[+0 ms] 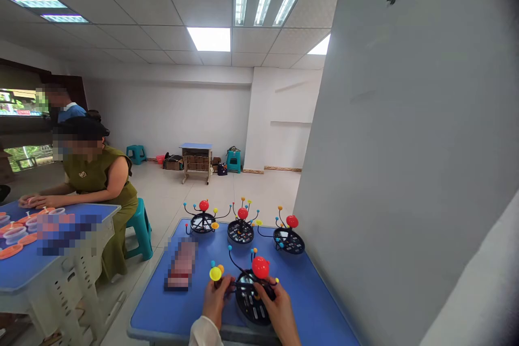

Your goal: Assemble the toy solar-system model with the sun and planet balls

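In front of me on the blue table (150,313) is a planet model (253,305) with a round black base, a large red ball on top and thin black arms bearing small coloured balls. My left hand (215,298) is closed at its left side, fingers pinching a black arm near a yellow ball (215,273). My right hand (278,305) is closed on the model's black centre just below the red ball (260,267). Its fingertips are partly hidden behind the arm and ball. The base looks tilted towards me.
Three similar models (240,231) stand along the table's far edge. A blurred flat item (181,266) lies at the left. A grey wall (405,146) rises close on the right. At a neighbouring table (24,275), a seated person (95,178) handles orange and clear pieces.
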Demonstrator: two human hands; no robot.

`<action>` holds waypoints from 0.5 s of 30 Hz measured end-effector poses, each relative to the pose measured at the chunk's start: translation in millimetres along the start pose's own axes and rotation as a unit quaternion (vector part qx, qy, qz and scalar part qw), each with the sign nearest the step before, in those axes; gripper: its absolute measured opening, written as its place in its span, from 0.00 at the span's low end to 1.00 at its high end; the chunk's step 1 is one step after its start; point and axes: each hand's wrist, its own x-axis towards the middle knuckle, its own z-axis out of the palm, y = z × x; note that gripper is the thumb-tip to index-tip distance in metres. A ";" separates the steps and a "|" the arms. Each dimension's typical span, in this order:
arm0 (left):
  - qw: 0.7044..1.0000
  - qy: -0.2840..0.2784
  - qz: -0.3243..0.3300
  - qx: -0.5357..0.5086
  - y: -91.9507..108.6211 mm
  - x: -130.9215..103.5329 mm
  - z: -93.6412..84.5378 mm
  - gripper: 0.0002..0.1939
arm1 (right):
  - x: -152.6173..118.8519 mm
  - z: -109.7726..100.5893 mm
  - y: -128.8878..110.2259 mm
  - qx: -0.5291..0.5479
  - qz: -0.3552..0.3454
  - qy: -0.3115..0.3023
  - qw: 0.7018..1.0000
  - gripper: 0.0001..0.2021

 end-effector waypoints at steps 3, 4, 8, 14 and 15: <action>1.000 -0.008 0.010 -0.015 -0.2 -7.2 -0.3 0.27 | -1.4 -3.5 -0.8 0.020 0.015 0.004 1.000 0.27; 1.000 -0.013 0.014 -0.019 -0.7 -10.3 -1.4 0.28 | -1.4 -5.3 -1.3 0.030 0.014 0.007 0.999 0.27; 0.999 -0.017 0.031 -0.035 -4.1 -24.8 -8.9 0.31 | 0.6 -13.0 -5.1 0.069 -0.005 0.020 0.997 0.24; 0.999 -0.007 0.034 -0.041 -11.6 -35.7 -15.4 0.30 | 5.1 -17.2 -9.0 0.147 0.063 0.012 0.987 0.26; 0.999 -0.001 0.030 -0.041 -14.1 -35.5 -16.0 0.30 | 5.6 -16.8 -8.2 0.157 0.069 0.009 0.985 0.27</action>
